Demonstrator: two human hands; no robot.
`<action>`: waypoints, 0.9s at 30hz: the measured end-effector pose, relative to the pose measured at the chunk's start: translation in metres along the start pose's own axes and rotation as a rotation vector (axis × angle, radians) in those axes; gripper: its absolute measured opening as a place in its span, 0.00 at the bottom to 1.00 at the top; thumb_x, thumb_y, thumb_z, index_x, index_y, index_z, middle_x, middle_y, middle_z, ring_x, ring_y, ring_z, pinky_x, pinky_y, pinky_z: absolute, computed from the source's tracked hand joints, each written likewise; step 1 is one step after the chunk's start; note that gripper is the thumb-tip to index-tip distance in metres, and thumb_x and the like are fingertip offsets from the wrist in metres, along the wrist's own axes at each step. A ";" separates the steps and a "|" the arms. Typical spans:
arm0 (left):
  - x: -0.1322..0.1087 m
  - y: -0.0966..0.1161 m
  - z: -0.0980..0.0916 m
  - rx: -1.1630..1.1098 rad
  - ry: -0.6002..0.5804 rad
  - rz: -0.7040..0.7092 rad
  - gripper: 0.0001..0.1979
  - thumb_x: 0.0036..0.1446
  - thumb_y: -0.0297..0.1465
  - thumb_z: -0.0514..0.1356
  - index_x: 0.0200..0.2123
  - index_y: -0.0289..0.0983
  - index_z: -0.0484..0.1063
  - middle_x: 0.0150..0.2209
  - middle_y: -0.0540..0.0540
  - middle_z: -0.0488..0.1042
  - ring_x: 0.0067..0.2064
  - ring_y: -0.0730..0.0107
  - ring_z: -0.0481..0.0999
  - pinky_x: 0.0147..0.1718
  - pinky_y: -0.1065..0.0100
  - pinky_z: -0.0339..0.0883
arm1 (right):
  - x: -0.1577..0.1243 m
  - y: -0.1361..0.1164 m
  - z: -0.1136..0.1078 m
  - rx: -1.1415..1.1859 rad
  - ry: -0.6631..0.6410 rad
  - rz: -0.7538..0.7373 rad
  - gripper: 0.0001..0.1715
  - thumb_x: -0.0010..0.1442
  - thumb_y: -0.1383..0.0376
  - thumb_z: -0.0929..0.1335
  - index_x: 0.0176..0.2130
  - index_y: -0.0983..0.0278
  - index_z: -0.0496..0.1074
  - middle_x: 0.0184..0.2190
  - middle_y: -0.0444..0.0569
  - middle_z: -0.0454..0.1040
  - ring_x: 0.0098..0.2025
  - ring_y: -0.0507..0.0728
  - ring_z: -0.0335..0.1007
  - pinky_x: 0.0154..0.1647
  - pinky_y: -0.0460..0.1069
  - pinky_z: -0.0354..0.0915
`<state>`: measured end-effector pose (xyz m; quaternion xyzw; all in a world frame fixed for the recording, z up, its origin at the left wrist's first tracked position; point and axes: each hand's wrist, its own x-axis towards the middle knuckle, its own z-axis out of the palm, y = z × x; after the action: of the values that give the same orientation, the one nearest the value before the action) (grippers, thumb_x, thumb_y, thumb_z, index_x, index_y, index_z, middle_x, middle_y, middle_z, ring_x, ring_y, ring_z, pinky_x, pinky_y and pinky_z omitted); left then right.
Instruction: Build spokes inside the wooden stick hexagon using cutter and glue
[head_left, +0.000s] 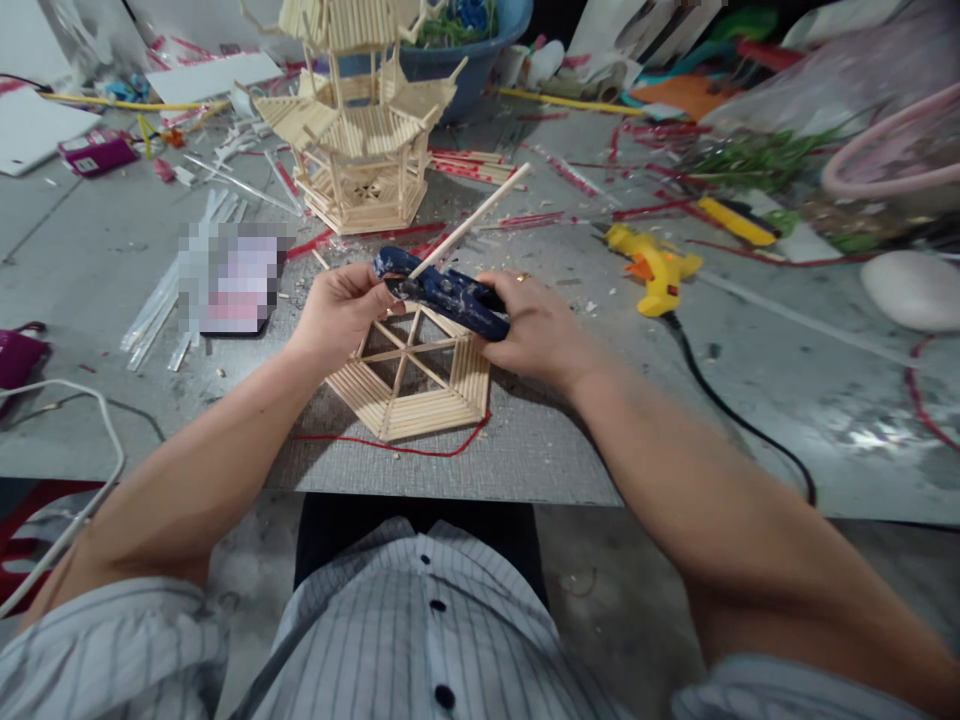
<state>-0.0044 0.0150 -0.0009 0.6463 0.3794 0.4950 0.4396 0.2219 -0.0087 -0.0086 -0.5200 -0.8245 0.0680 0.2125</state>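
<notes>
Both my hands are raised over a flat hexagonal frame of pale wooden sticks, which lies near the table's front edge. My right hand is closed round the handles of a worn dark-blue hand cutter. A single wooden stick slants up and away from the cutter's head. At the lower end of that stick, my left hand is pinched shut beside the cutter's head. The exact contact of stick, fingertips and blades is hidden.
A stick-built pagoda model stands behind the hands. To the right lies a yellow glue gun with a black cord. A phone and clear glue sticks lie left. A red string runs along the front.
</notes>
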 end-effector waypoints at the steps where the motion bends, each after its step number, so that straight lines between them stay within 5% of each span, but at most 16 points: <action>1: 0.000 0.000 0.000 0.009 0.001 0.008 0.09 0.54 0.32 0.63 0.23 0.37 0.72 0.21 0.53 0.71 0.22 0.81 0.68 0.24 0.74 0.63 | 0.000 -0.001 -0.001 -0.008 -0.008 0.014 0.31 0.48 0.60 0.66 0.53 0.62 0.64 0.50 0.56 0.73 0.52 0.66 0.68 0.52 0.60 0.64; 12: 0.001 -0.004 -0.004 0.039 0.027 -0.012 0.12 0.53 0.33 0.65 0.20 0.37 0.72 0.19 0.53 0.68 0.21 0.81 0.64 0.22 0.73 0.58 | 0.000 -0.015 -0.007 -0.096 -0.098 0.118 0.30 0.49 0.61 0.66 0.52 0.62 0.68 0.49 0.54 0.75 0.52 0.65 0.70 0.52 0.57 0.64; 22: 0.000 0.004 0.000 0.111 0.052 0.009 0.12 0.54 0.25 0.62 0.19 0.36 0.72 0.17 0.54 0.67 0.20 0.83 0.63 0.21 0.75 0.55 | 0.001 -0.017 -0.007 -0.155 -0.104 0.126 0.19 0.52 0.57 0.65 0.41 0.63 0.72 0.39 0.55 0.78 0.44 0.65 0.74 0.44 0.55 0.66; 27: 0.000 0.007 0.000 0.145 0.042 0.037 0.10 0.55 0.28 0.63 0.21 0.36 0.73 0.20 0.53 0.71 0.22 0.82 0.66 0.23 0.75 0.60 | 0.001 -0.017 -0.007 -0.166 -0.104 0.121 0.18 0.52 0.57 0.65 0.40 0.63 0.73 0.39 0.55 0.78 0.41 0.65 0.74 0.41 0.55 0.65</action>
<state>-0.0042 0.0125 0.0051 0.6728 0.4115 0.4879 0.3741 0.2111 -0.0164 0.0038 -0.5803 -0.8044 0.0390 0.1213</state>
